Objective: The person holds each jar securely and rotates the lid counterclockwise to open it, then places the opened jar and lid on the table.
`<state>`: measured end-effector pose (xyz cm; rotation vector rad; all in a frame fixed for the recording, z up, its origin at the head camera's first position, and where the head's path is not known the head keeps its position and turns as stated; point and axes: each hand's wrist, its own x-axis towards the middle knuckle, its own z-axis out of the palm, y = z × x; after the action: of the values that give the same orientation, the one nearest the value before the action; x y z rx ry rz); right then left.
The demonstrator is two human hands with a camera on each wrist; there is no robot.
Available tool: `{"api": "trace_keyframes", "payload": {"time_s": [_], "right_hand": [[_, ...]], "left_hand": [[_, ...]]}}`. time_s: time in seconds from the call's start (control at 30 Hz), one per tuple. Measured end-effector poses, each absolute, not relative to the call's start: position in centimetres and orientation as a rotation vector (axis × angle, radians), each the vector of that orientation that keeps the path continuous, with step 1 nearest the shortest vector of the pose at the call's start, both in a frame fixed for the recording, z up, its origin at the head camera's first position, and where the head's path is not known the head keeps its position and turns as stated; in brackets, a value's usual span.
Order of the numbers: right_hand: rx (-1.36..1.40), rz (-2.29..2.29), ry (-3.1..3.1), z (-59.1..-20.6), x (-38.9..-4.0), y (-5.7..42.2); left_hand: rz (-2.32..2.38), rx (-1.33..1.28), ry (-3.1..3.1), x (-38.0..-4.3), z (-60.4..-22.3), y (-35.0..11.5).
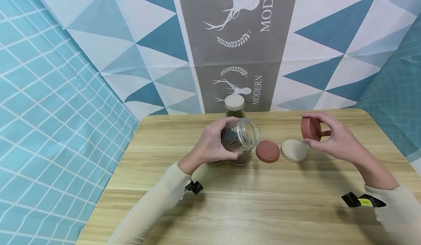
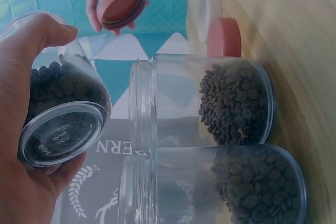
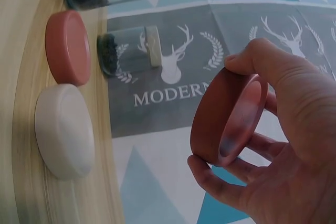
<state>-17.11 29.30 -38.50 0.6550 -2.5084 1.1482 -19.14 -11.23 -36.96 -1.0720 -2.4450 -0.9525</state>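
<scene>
My left hand (image 1: pixel 215 140) grips a glass jar (image 1: pixel 231 137) of dark pellets, lidless and tilted with its mouth to the right. Seen in the left wrist view, the pellets (image 2: pixel 65 87) lie in the held jar's lower part. Off to the right, my right hand (image 1: pixel 335 135) holds a red lid (image 3: pixel 220 119) by its rim, raised above the table, with its hollow side toward the palm. Below the held jar stand two lidless glass jars (image 2: pixel 178 98), each partly filled with dark pellets; in the head view the left hand mostly hides them.
A second red lid (image 1: pixel 268 151) and a cream lid (image 1: pixel 294 150) lie side by side on the wooden table (image 1: pixel 230 208), between the hands. Behind the held jar stands a jar with a cream lid (image 1: pixel 234 102), close to the patterned backdrop (image 1: pixel 233 55).
</scene>
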Motion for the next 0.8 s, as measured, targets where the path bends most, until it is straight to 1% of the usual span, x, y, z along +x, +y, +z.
{"api": "trace_keyframes", "payload": {"time_s": [0.23, 0.47, 0.8], "right_hand": [[0.61, 1.127, -2.503, -38.5, -17.2, 30.2], [0.602, 0.992, -2.576, -38.3, -17.5, 30.8], [0.664, 0.86, -2.623, -38.5, -18.1, 31.3]], "left_hand": [[-0.951, -1.072, -2.44, -19.2, -37.0, -11.3], [-0.953, -1.077, -2.431, -19.3, -37.0, -11.2], [-0.969, -1.061, -2.445, -19.3, -37.1, -11.3]]}}
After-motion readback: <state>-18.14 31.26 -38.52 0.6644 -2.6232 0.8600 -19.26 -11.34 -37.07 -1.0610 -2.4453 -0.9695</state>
